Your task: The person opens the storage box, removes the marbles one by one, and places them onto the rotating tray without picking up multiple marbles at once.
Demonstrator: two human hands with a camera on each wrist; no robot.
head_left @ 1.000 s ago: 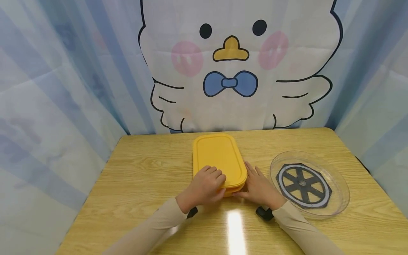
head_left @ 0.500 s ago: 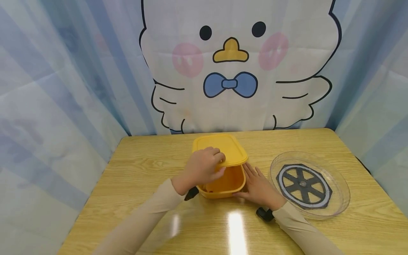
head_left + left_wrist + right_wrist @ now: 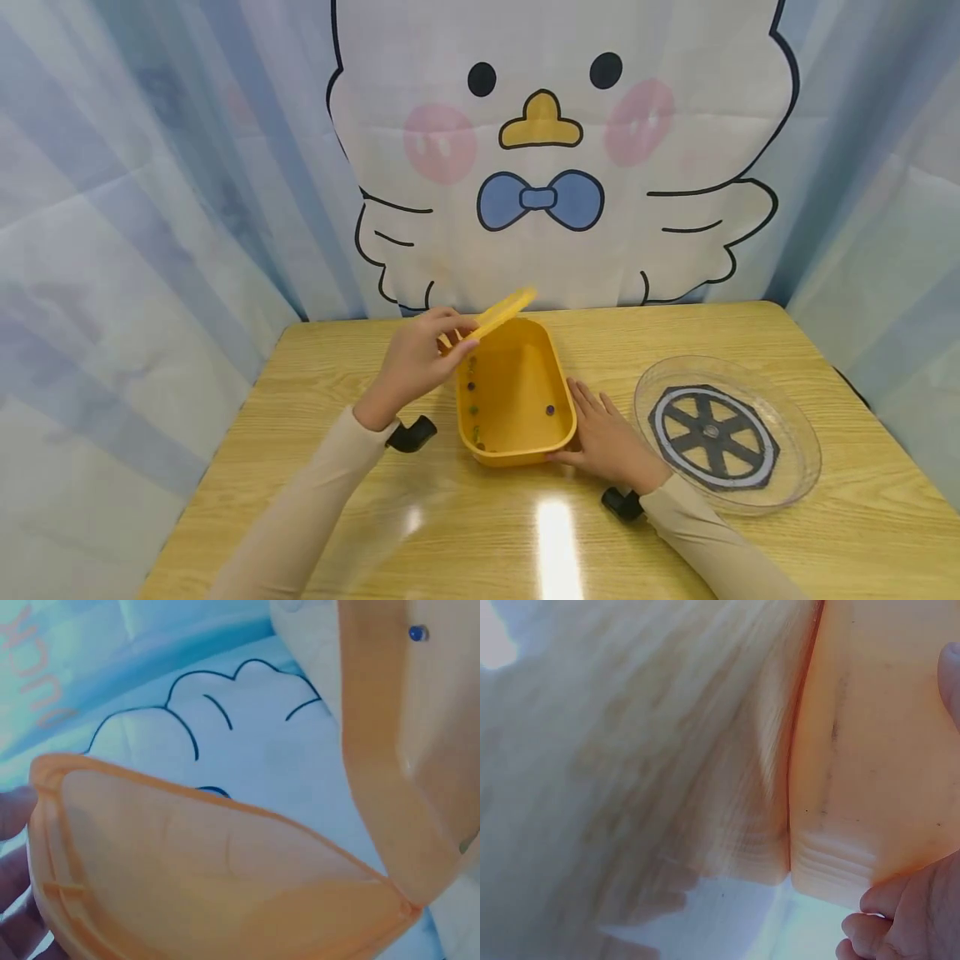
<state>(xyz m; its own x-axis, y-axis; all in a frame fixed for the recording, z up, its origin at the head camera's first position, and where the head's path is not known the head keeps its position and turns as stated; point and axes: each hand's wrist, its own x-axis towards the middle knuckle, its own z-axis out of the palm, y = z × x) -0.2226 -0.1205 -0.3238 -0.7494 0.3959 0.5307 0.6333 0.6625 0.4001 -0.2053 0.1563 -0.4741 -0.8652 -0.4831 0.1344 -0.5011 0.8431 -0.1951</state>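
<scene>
A yellow plastic lid (image 3: pixel 506 312) is pinched at its edge by my left hand (image 3: pixel 411 360). It is tilted above the back left of a yellow rectangular box (image 3: pixel 517 459). In the left wrist view the lid's underside (image 3: pixel 225 877) faces the camera. Inside the box, a small dark blue bead-like piece (image 3: pixel 551 410) sits at the right, and several tiny green and dark pieces (image 3: pixel 473 410) lie along the left wall. My right hand (image 3: pixel 609 442) rests against the box's right front corner, fingers straight along its side, thumb at the front.
On the right stands a shallow clear round dish (image 3: pixel 804 467) with a dark grey spoked wheel shape (image 3: pixel 711 431) in or under it. The wooden table (image 3: pixel 330 400) reaches a printed curtain (image 3: pixel 540 258) at the back. A black wrist camera (image 3: pixel 412 434) hangs below the left wrist.
My left hand has lifted the lid off the box, front edge first, and moved it back and left, uncovering the inside. The right hand has stayed at the box's corner.
</scene>
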